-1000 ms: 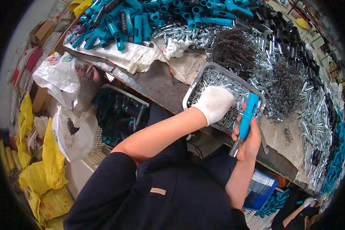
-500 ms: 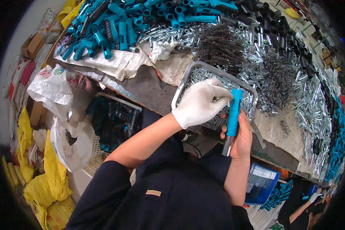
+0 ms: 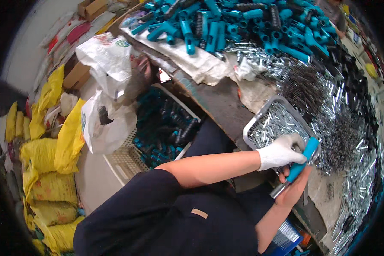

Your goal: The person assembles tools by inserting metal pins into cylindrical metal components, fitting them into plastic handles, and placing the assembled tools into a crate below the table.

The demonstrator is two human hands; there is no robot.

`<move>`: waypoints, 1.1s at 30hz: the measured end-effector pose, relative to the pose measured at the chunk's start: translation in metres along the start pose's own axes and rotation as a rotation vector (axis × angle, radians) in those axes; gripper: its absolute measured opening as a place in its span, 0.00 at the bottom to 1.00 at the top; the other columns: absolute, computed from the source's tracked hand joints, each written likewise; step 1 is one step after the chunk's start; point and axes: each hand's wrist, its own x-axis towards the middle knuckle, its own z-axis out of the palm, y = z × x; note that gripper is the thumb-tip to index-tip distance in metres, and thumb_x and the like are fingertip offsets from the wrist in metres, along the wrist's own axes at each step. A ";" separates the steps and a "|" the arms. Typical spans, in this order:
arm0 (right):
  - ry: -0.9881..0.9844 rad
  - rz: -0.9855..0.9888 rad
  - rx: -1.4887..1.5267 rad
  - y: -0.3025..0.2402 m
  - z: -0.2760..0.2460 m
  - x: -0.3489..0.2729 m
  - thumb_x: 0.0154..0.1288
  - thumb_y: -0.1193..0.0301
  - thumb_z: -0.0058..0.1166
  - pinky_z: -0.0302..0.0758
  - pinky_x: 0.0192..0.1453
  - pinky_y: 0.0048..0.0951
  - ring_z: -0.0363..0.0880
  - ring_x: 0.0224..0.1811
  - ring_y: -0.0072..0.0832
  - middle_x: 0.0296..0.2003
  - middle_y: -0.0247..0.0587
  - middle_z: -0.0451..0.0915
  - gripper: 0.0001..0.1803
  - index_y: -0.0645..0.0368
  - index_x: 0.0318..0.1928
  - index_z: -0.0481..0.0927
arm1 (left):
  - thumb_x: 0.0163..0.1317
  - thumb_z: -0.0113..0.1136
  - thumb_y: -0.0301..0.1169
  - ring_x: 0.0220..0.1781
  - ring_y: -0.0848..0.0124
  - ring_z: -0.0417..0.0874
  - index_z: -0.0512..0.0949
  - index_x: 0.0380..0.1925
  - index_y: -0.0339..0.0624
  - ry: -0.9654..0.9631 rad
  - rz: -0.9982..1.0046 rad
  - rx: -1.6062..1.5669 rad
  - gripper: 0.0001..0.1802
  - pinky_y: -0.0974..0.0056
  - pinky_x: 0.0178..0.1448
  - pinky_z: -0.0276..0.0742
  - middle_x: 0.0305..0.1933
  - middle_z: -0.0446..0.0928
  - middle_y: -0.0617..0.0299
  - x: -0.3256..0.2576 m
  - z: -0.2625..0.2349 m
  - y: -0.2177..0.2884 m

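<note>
Hiding the blue handle's [image 3: 301, 162] upper end, the gloved left hand [image 3: 279, 152] closes on it, right hand's [image 3: 295, 190] grip wrapped underneath.

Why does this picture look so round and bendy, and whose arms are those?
The camera sits on a person's head and looks down, and its wide lens bends everything near the rim. The arms are that person's own. The left hand wears a white glove and touches the top of a blue handle. The bare right hand holds that handle from below; a metal end sticks out of it. Behind the hands a grey tray is full of small metal pins. The workbench carries heaps of blue handles and springs. Yellow sacks lie on the floor.
</note>
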 end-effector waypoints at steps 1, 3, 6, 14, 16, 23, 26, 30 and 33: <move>0.047 -0.025 -0.066 -0.001 0.001 0.000 0.78 0.56 0.39 0.65 0.21 0.18 0.70 0.25 0.19 0.33 0.32 0.74 0.17 0.56 0.51 0.73 | 0.54 0.65 0.30 0.24 0.70 0.83 0.76 0.37 0.35 -0.035 0.032 0.129 0.13 0.67 0.23 0.80 0.32 0.75 0.60 0.002 -0.002 0.003; 0.086 -0.163 -0.313 -0.003 0.001 0.001 0.76 0.56 0.42 0.66 0.18 0.22 0.72 0.23 0.20 0.31 0.36 0.74 0.19 0.57 0.54 0.71 | 0.57 0.63 0.33 0.31 0.63 0.85 0.78 0.33 0.36 -0.100 0.143 0.130 0.10 0.63 0.29 0.82 0.33 0.79 0.58 0.008 -0.009 0.005; 0.035 -0.243 -0.487 -0.010 -0.001 0.002 0.77 0.58 0.37 0.65 0.20 0.21 0.68 0.20 0.19 0.29 0.35 0.72 0.24 0.59 0.64 0.68 | 0.54 0.58 0.31 0.36 0.51 0.84 0.83 0.24 0.41 0.111 0.494 1.186 0.08 0.55 0.38 0.81 0.31 0.82 0.52 0.018 -0.024 -0.001; -0.069 -0.076 -0.283 -0.016 0.002 -0.003 0.78 0.57 0.36 0.65 0.22 0.21 0.68 0.22 0.19 0.32 0.36 0.73 0.25 0.59 0.66 0.66 | 0.47 0.59 0.28 0.36 0.58 0.85 0.84 0.22 0.42 0.110 0.515 1.710 0.06 0.55 0.33 0.80 0.29 0.81 0.55 0.035 -0.033 -0.019; -0.041 -0.027 -0.166 -0.015 0.004 -0.003 0.78 0.57 0.37 0.64 0.23 0.21 0.69 0.24 0.19 0.33 0.37 0.73 0.26 0.59 0.66 0.65 | 0.48 0.59 0.30 0.35 0.58 0.85 0.83 0.23 0.41 0.119 0.528 1.721 0.06 0.54 0.33 0.80 0.29 0.81 0.55 0.034 -0.035 -0.016; -0.105 0.094 0.015 -0.016 -0.008 0.006 0.79 0.57 0.35 0.62 0.22 0.18 0.67 0.23 0.17 0.33 0.35 0.73 0.25 0.57 0.68 0.62 | 0.55 0.61 0.39 0.34 0.54 0.84 0.82 0.26 0.44 0.229 0.594 1.377 0.10 0.53 0.36 0.79 0.27 0.79 0.55 0.018 -0.040 0.002; -0.209 0.160 0.059 -0.015 -0.016 0.009 0.79 0.58 0.36 0.63 0.18 0.16 0.64 0.21 0.17 0.35 0.36 0.71 0.26 0.55 0.69 0.60 | 0.59 0.60 0.43 0.35 0.53 0.83 0.83 0.30 0.42 0.230 0.506 1.129 0.15 0.53 0.41 0.77 0.31 0.80 0.49 0.012 -0.034 0.005; -0.101 0.200 0.141 -0.014 -0.020 0.010 0.79 0.55 0.34 0.62 0.14 0.17 0.63 0.17 0.17 0.31 0.37 0.71 0.21 0.56 0.59 0.67 | 0.59 0.60 0.47 0.37 0.51 0.83 0.83 0.36 0.42 0.008 0.332 0.769 0.19 0.56 0.43 0.76 0.35 0.82 0.47 0.005 -0.023 0.003; -0.133 0.233 0.213 -0.015 -0.020 0.009 0.79 0.53 0.33 0.60 0.11 0.17 0.63 0.15 0.17 0.28 0.37 0.71 0.19 0.54 0.50 0.70 | 0.58 0.60 0.47 0.35 0.52 0.83 0.83 0.35 0.41 -0.075 0.310 0.637 0.20 0.56 0.43 0.75 0.31 0.81 0.47 0.002 -0.017 0.000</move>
